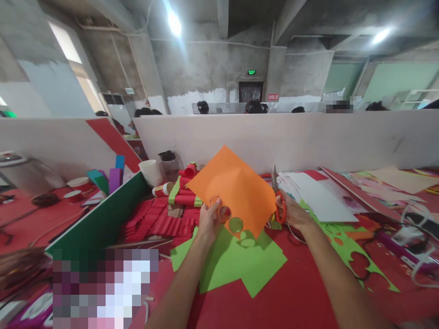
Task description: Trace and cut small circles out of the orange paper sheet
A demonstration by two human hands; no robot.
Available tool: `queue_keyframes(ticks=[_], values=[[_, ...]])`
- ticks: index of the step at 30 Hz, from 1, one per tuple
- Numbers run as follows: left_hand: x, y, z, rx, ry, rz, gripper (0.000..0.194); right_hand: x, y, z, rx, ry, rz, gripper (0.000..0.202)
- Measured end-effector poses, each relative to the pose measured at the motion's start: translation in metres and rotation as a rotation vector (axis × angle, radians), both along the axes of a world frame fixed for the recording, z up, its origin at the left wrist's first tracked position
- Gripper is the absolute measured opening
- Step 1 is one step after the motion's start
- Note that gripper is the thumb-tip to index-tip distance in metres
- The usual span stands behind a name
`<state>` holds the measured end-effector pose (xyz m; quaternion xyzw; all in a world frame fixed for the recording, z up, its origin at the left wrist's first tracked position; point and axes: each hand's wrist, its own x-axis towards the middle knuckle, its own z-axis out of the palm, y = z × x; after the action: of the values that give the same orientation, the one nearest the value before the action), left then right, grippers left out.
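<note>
My left hand [209, 221] pinches the lower left edge of an orange sheet [236, 183], which looks like paper or thin felt. Round holes are cut along that edge, and a circle outline shows close to my thumb. The sheet is raised and slightly bent, with one corner pointing away from me. In my right hand [290, 210] is a pair of scissors [281, 209] with orange handles, blades pointing up beside the sheet's right corner. Whether the right fingers also touch the sheet I cannot tell. Beneath lie green sheets [228, 265] on the red table [281, 283].
Folded red strips [161, 224] and red rolls are piled at left, beside a green board [99, 210] and a white cup [151, 172]. Green offcuts with holes [346, 249] and white sheets [318, 196] lie at right. A white partition [274, 137] stands behind; people's heads show beyond.
</note>
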<state>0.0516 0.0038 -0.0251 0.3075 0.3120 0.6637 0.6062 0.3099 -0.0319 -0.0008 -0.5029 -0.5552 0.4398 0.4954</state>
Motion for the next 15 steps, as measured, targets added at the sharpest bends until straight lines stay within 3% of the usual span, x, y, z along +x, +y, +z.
queue_keyframes(ticks=[7,15], values=[[0.01,0.001,-0.007,0.06,-0.016,0.076,0.039,-0.01,0.007,-0.007,0.052,0.044,-0.076,0.05],[0.018,-0.003,-0.013,0.096,0.039,-0.012,0.046,-0.033,0.01,-0.014,0.098,0.226,-0.033,0.063]])
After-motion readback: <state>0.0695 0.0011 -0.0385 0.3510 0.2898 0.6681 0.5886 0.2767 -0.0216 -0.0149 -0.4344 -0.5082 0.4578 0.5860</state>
